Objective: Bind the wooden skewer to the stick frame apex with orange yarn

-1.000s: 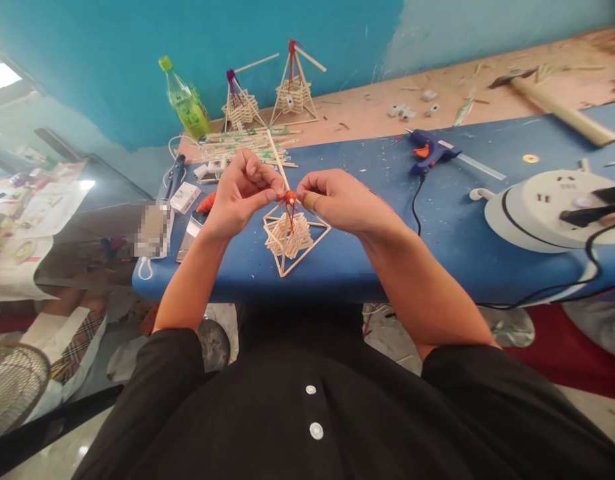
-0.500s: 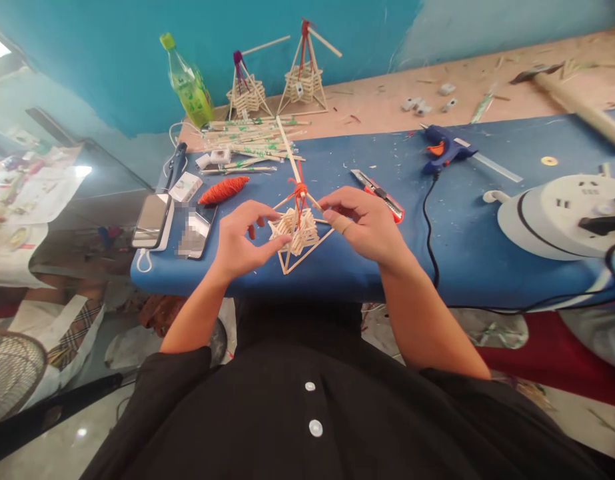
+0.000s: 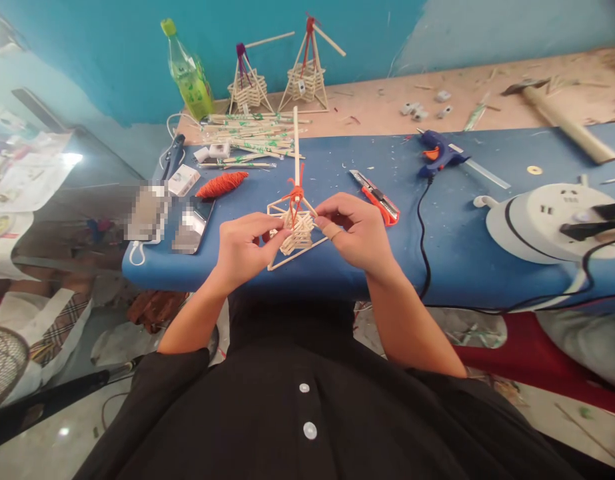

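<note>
On the blue table mat in front of me stands a small stick frame, built of pale wooden sticks with a stacked stick basket inside and orange-red string knotted at its top. One longer stick juts away from the knot toward the wall. My left hand pinches the left side of the frame between thumb and fingers. My right hand grips a slanting stick of the frame on the right side. The fingertips cover parts of the sticks they hold.
An orange string bundle, a phone and wrapped sticks lie to the left. A utility knife, glue gun, hammer and white power strip are to the right. Two similar stick frames and a bottle stand behind.
The stick frame has turned a little, its long stick now pointing more straight away from me. My left hand has closed onto the frame's side; my right hand keeps its hold.
</note>
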### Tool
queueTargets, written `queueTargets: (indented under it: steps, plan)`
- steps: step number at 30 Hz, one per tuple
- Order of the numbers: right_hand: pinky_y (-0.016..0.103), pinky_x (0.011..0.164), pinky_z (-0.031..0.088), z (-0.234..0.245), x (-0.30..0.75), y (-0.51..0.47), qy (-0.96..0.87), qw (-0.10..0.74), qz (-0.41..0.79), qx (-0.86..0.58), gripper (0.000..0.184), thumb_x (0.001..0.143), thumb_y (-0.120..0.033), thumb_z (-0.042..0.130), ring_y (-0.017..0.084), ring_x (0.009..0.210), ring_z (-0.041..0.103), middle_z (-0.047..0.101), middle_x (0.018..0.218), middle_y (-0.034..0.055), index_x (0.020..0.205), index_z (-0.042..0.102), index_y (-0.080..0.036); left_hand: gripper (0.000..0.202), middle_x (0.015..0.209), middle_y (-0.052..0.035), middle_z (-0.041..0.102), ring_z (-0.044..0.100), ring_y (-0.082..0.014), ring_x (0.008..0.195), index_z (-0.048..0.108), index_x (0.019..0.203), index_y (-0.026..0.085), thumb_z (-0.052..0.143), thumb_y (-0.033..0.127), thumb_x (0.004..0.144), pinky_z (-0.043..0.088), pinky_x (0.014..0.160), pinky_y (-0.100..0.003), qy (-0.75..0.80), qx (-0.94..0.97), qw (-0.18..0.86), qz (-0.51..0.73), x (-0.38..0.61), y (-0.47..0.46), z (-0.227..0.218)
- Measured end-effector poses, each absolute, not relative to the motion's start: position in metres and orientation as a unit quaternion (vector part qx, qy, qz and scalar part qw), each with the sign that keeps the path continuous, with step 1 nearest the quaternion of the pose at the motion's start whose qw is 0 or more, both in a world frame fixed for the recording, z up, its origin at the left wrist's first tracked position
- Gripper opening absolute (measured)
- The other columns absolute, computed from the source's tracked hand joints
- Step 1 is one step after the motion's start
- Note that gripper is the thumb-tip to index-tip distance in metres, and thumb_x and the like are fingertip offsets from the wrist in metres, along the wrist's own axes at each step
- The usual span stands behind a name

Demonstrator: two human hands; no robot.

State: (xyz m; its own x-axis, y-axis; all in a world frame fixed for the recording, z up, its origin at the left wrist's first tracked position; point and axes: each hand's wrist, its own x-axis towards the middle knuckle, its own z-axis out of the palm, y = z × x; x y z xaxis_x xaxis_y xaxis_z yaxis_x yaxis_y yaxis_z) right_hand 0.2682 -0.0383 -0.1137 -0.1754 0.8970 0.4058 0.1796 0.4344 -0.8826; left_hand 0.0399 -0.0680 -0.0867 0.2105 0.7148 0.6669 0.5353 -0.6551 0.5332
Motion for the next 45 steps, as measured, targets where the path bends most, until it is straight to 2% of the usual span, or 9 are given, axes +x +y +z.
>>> queueTargets:
  steps: [10,18,22,26,29,34,38,42,45]
  plan:
    - [0.037,0.086,0.058,-0.118,0.273,-0.015,-0.798,0.353,0.303,-0.382,0.047,0.085,-0.010,0.061,0.023,0.109,0.070,0.073,0.133,0.0103,0.125,0.081,-0.026,0.016,0.081,-0.0011,0.082,0.073,-0.0152,0.070,0.085,0.088,0.024,0.076,0.033,0.098,0.057,0.063,-0.029,0.418,0.764,0.131,0.474,0.011,-0.032,-0.080]
    - [0.037,0.094,0.061,-0.124,0.237,-0.040,-0.828,0.362,0.235,-0.357,0.023,0.098,-0.018,0.059,0.023,0.109,0.077,0.079,0.127,0.0095,0.108,0.080,-0.022,0.034,0.073,-0.0020,0.075,0.067,-0.0170,0.068,0.080,0.078,0.027,0.073,0.051,0.101,0.057,0.065,-0.035,0.378,0.803,0.159,0.431,0.001,0.024,-0.074]
    - [0.037,0.082,0.057,-0.122,0.223,-0.052,-0.834,0.325,0.145,-0.422,0.024,0.105,-0.021,0.052,0.026,0.103,0.078,0.082,0.119,0.0102,0.110,0.075,-0.020,0.031,0.073,-0.0020,0.075,0.067,-0.0163,0.069,0.081,0.080,0.025,0.073,0.047,0.101,0.056,0.065,-0.033,0.371,0.814,0.167,0.415,0.004,0.040,-0.079]
    - [0.037,0.084,0.058,-0.128,0.217,-0.054,-0.837,0.319,0.110,-0.432,0.026,0.106,-0.020,0.049,0.026,0.106,0.077,0.082,0.118,0.0105,0.107,0.075,-0.020,0.019,0.099,-0.0051,0.084,0.076,-0.0190,0.093,0.086,0.099,0.026,0.072,0.040,0.100,0.062,0.078,-0.032,0.380,0.799,0.173,0.432,0.004,0.035,-0.088]
    - [0.036,0.089,0.061,-0.134,0.219,-0.055,-0.819,0.362,0.129,-0.426,0.025,0.105,-0.020,0.052,0.024,0.112,0.076,0.081,0.123,0.0093,0.110,0.076,-0.023,0.028,0.123,-0.0077,0.082,0.076,-0.0207,0.107,0.083,0.120,0.026,0.076,0.039,0.096,0.066,0.083,-0.032,0.419,0.760,0.160,0.470,-0.001,0.016,-0.096]
    - [0.043,0.084,0.063,-0.142,0.238,-0.048,-0.724,0.464,0.128,-0.494,0.017,0.096,-0.026,0.063,0.026,0.092,0.074,0.078,0.113,0.0129,0.109,0.074,-0.021,0.034,0.108,-0.0080,0.080,0.076,-0.0166,0.093,0.080,0.112,0.022,0.073,0.052,0.099,0.063,0.072,-0.025,0.503,0.678,0.144,0.516,-0.007,-0.038,-0.112]
    - [0.059,0.104,0.059,-0.150,0.249,-0.033,-0.738,0.399,0.197,-0.507,0.062,0.082,-0.033,0.080,0.038,0.118,0.070,0.072,0.139,0.0180,0.140,0.066,-0.019,0.082,0.129,-0.0115,0.078,0.078,-0.0247,0.107,0.070,0.136,0.023,0.098,0.061,0.070,0.068,0.076,-0.031,0.540,0.702,0.151,0.438,0.007,-0.069,-0.128]
    - [0.047,0.093,0.063,-0.151,0.248,-0.030,-0.743,0.399,0.253,-0.474,0.029,0.095,-0.023,0.062,0.028,0.100,0.075,0.080,0.110,0.0113,0.120,0.077,-0.021,0.075,0.132,-0.0109,0.077,0.078,-0.0242,0.109,0.070,0.136,0.023,0.101,0.043,0.071,0.071,0.090,-0.037,0.559,0.697,0.140,0.426,0.020,-0.067,-0.138]
    - [0.043,0.091,0.063,-0.147,0.247,-0.036,-0.733,0.443,0.219,-0.467,0.023,0.101,-0.024,0.058,0.025,0.093,0.076,0.080,0.100,0.0099,0.103,0.080,-0.022,0.067,0.119,-0.0091,0.081,0.079,-0.0228,0.102,0.075,0.123,0.020,0.102,0.045,0.068,0.070,0.095,-0.039,0.557,0.680,0.189,0.437,0.019,-0.055,-0.137]
